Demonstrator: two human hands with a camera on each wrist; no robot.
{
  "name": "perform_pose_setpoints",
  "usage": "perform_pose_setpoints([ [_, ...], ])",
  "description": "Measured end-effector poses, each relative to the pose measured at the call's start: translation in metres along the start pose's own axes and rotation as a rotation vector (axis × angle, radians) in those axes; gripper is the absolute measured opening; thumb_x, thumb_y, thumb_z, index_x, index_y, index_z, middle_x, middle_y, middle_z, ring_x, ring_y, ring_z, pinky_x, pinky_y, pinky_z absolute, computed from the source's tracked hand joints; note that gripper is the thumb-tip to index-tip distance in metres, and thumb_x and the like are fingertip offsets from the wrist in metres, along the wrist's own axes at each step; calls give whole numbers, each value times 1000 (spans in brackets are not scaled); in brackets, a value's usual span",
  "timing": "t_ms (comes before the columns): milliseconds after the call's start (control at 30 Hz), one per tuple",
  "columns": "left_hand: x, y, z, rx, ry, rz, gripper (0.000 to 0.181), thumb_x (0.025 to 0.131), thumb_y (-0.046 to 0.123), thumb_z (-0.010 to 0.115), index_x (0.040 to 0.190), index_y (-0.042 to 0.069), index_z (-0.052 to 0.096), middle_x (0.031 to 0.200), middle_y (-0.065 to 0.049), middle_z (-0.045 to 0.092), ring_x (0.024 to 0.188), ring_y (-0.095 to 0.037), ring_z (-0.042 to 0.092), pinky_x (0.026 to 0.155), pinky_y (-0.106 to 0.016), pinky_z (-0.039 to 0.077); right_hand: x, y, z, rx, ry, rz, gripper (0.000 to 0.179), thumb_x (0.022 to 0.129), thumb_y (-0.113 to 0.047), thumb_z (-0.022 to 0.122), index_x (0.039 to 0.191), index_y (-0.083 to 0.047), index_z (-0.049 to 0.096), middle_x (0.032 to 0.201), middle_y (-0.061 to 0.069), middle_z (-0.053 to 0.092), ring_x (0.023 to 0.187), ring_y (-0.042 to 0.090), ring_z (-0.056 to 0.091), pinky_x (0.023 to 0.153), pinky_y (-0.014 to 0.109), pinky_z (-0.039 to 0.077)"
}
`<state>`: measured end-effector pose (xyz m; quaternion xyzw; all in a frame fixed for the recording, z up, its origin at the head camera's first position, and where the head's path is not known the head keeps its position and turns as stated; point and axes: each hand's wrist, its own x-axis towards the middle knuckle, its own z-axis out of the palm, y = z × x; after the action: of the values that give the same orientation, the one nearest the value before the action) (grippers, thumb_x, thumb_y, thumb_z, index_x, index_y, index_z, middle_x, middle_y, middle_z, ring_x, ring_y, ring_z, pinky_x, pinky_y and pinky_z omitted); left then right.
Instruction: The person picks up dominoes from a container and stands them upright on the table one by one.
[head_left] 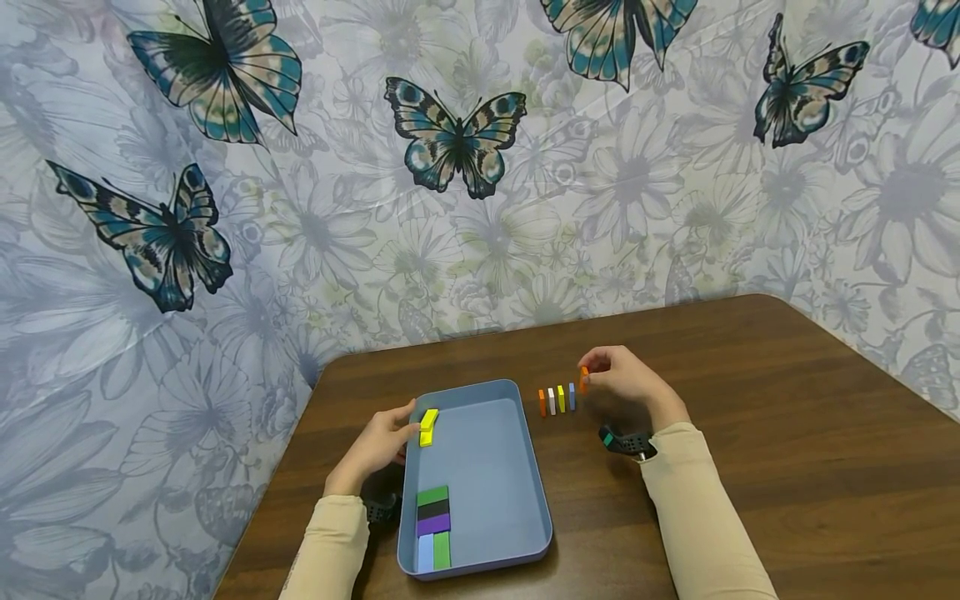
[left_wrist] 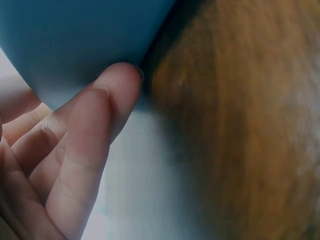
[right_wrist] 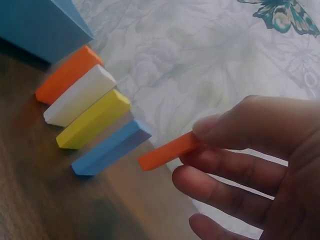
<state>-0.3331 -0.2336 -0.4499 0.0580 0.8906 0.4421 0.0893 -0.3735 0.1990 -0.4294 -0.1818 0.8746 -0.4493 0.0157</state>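
My right hand (head_left: pixel 626 379) pinches an orange block (right_wrist: pixel 167 152) between thumb and fingers, at the right end of a row of upright blocks. In that row stand an orange block (right_wrist: pixel 70 75), a white block (right_wrist: pixel 80 95), a yellow block (right_wrist: pixel 95 119) and a blue block (right_wrist: pixel 111 147), with small gaps between them. My left hand (head_left: pixel 375 442) grips the left wall of a blue-grey tray (head_left: pixel 487 492), thumb at the rim and fingers against the outside. Close to that thumb, two yellow blocks (head_left: pixel 427 427) lie inside the tray, one tilted.
In the tray's near left corner, a green block (head_left: pixel 432 495), a black block (head_left: pixel 432 508) and a purple block (head_left: pixel 433 524) lie above a light blue block (head_left: pixel 426 552) and another green block (head_left: pixel 442 550). Behind the brown wooden table (head_left: pixel 787 400) hangs a butterfly-patterned backdrop (head_left: pixel 517 250).
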Motion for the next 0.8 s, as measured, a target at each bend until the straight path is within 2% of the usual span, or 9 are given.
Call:
perform_pose_setpoints([
  [200, 1, -2, 0, -11, 3, -2, 58, 102, 16, 57, 156, 13, 36, 131, -23, 63, 69, -20, 65, 67, -37, 60, 1, 4, 3, 9, -22, 13, 23, 94, -3, 63, 113, 9, 64, 100, 14, 67, 90, 19, 59, 79, 31, 50],
  [500, 3, -4, 1, -24, 4, 0, 59, 102, 15, 57, 156, 11, 35, 115, -18, 71, 67, -20, 64, 66, -37, 60, 2, 10, 8, 1, -44, 35, 20, 91, 0, 64, 109, 8, 65, 95, 11, 66, 85, 19, 57, 77, 32, 48],
  [800, 3, -4, 2, -21, 7, -1, 58, 102, 16, 58, 156, 12, 36, 118, -17, 69, 67, -20, 63, 67, -37, 60, 1, 10, 11, -4, -72, 72, 17, 89, 1, 64, 106, 5, 65, 92, 11, 63, 79, 19, 54, 68, 31, 47],
])
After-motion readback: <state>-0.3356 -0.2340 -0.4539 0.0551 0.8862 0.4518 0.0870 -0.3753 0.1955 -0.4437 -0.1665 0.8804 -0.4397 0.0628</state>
